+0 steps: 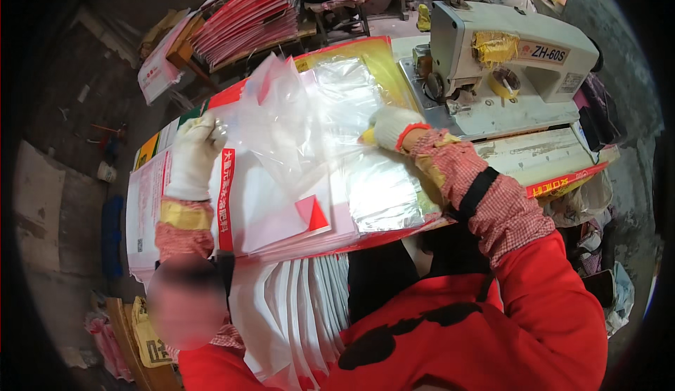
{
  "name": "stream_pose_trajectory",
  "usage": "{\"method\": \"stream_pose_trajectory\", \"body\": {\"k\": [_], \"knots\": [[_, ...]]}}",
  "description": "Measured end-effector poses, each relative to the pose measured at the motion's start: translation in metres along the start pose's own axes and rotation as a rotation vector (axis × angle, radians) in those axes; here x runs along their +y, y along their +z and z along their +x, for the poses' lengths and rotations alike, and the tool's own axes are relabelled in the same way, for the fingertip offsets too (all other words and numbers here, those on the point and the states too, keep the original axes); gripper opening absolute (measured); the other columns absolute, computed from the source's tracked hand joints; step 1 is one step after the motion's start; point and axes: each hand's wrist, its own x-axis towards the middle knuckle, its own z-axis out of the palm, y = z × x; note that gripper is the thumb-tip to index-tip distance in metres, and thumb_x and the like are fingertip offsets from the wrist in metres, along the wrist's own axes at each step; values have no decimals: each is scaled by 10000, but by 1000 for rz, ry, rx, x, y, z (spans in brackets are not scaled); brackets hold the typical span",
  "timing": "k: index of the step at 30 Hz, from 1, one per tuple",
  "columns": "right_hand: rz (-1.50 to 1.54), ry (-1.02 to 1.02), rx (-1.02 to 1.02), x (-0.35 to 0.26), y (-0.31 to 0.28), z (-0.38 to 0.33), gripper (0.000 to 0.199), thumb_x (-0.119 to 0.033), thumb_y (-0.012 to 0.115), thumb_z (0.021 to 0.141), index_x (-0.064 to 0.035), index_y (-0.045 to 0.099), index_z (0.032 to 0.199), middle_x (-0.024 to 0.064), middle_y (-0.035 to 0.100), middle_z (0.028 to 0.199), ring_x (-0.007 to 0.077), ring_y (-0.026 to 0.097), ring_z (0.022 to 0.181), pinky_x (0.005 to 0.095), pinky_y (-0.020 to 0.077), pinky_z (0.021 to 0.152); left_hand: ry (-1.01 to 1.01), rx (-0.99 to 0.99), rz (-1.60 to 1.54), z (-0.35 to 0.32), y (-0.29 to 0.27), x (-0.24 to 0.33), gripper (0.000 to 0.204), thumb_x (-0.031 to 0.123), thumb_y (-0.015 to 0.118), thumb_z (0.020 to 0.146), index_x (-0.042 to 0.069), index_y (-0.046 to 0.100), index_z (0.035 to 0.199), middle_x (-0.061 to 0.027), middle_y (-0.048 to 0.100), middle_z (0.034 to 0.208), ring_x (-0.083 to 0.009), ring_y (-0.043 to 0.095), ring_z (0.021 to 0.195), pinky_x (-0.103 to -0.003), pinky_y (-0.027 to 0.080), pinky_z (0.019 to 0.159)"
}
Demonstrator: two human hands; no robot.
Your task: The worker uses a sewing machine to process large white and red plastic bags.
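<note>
Clear plastic film (281,127) lay over the middle of the work surface, spread between the two gloved hands and partly covering a pile of white printed bags (264,201). The left hand (191,153) was closed, fingers bunched, apparently pinching the film's left edge. The right hand (396,129) rested at the far right of the silvery plastic sheets (383,187); whether it gripped or only pressed could not be told. In judgement, the step in hand was separating or spreading the film, and the next move called for even, light tension, since such thin material would likely cling and crease. Markings were noted, not transcribed: large white characters on a red band (226,201) at the pile's left, dark lettering on the sewing machine (460,36) at far right, and yellow characters on a red strip (568,182) nearer.
</note>
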Motion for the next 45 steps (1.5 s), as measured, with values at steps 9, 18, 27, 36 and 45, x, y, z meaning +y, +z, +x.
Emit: {"method": "stream_pose_trajectory", "body": {"k": [9,18,27,36,45], "knots": [[510,-733,-55,-84,58,-71,687,-595,591,789,-3,564,1137,246,607,1092,368,600,992,396,464,858,64,-22,336,-14,31,-14,67,23,566,821,10,500,828,-44,563,730,-121,548,606,-261,472,600],[1108,-907,-433,-98,101,-12,192,-142,580,800,-103,690,952,63,672,907,220,605,832,352,477,737,134,-80,473,-64,27,24,83,24,563,823,40,485,801,-5,521,719,-81,490,622,-225,418,579],[1495,-154,59,-104,68,41,474,-457,360,946,-88,551,1173,170,596,1117,318,581,971,426,473,793,-102,-224,793,-149,14,63,74,35,582,844,42,508,839,-49,540,711,-115,516,602,-251,435,566],[1294,-165,294,-141,60,40,578,-538,361,926,-38,617,1062,149,653,871,299,617,801,368,472,734,83,-612,984,-95,69,90,234,36,705,731,40,601,940,-81,610,867,-188,591,784,-293,468,657],[1121,-455,320,-151,83,9,622,-577,481,863,-34,588,1147,136,657,922,291,613,802,373,470,755,273,-970,1435,12,119,17,140,46,614,754,47,636,892,-100,605,899,-223,568,862,-333,453,772]]}}
